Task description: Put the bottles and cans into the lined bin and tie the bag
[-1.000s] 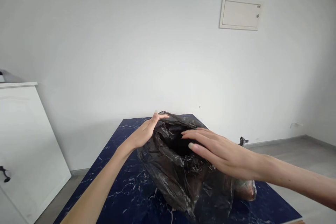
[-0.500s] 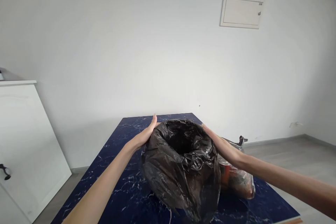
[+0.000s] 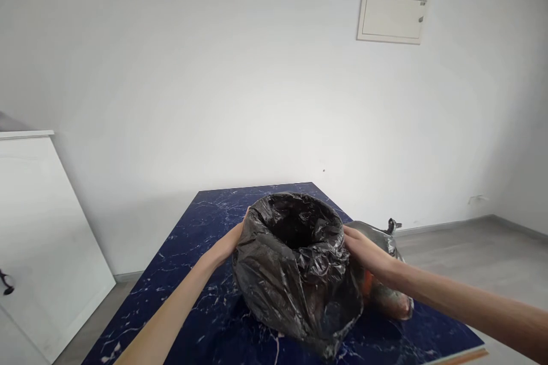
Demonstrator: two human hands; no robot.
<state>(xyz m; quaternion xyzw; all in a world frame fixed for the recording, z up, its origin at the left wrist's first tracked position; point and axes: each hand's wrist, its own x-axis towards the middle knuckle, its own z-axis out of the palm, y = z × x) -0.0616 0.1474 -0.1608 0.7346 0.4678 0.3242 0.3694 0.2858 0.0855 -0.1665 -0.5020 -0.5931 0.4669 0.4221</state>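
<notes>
A black plastic bag [image 3: 295, 274] stands open-mouthed on a dark blue marbled table [image 3: 205, 274]. My left hand [image 3: 231, 239] presses flat against the bag's left side just below the rim, fingers mostly hidden behind the plastic. On the bag's right side my right hand [image 3: 363, 251] lies against it below the rim, its fingertips tucked against the plastic. Behind the right hand lies a tied clear bag [image 3: 387, 291] with reddish and grey contents.
A white cabinet [image 3: 38, 239] stands at the left beside the table. A white wall with a small panel door [image 3: 391, 14] is behind the table. Grey floor shows at the right.
My right hand has left the bag's mouth and gone to its right side. Both hands have slid lower on the sides. The bag's mouth now stands rounder and wider.
</notes>
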